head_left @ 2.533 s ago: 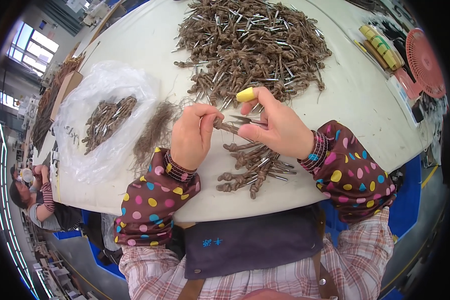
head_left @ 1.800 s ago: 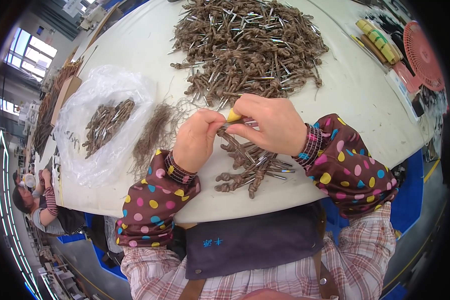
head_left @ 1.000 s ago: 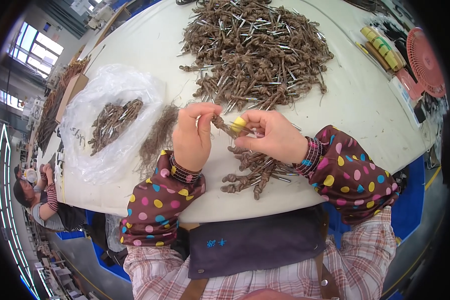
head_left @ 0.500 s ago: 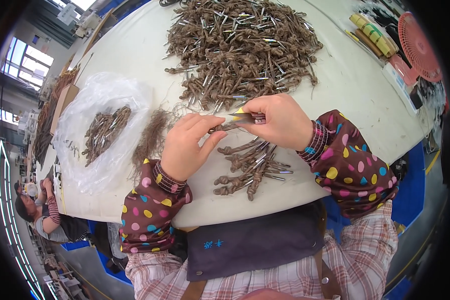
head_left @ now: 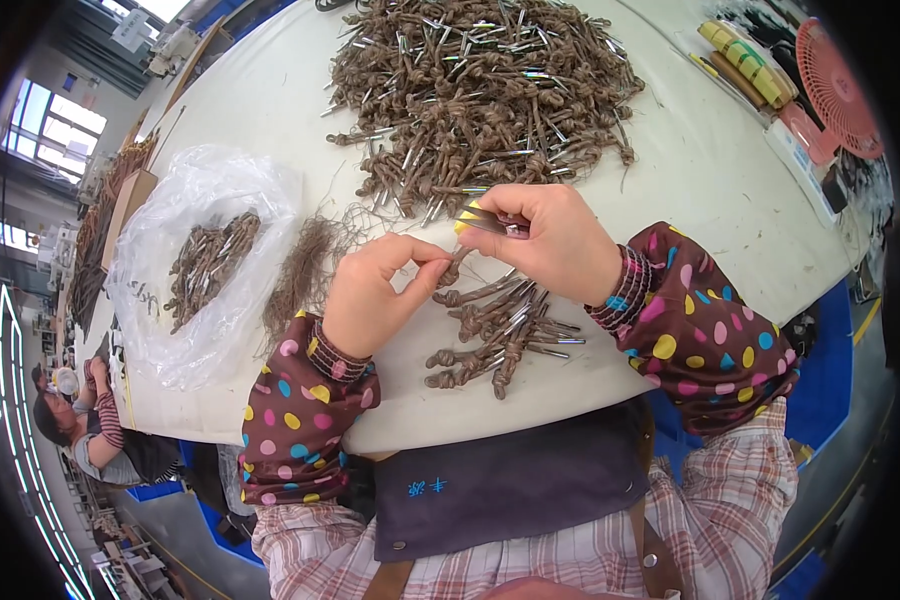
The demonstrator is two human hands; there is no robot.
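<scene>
My left hand pinches a short brown knotted cord between thumb and forefinger. Close beside it, my right hand is closed around dark metal thread snips with a yellow part near the fingers. The snips' blades lie just above the cord; whether they touch it I cannot tell. Below both hands, a small group of knotted brown cords with silver metal ends lies on the pale table. A large heap of the same cords stands beyond my hands.
Left of my left hand lies a tuft of loose brown threads. Farther left, a clear plastic bag holds more cords. A pink fan and a yellow-green bundle are at the far right. Another person sits at the left edge.
The snips have turned in my right hand, their yellow part now farther left. My left hand has shifted slightly, and the cord in it now points more downward.
</scene>
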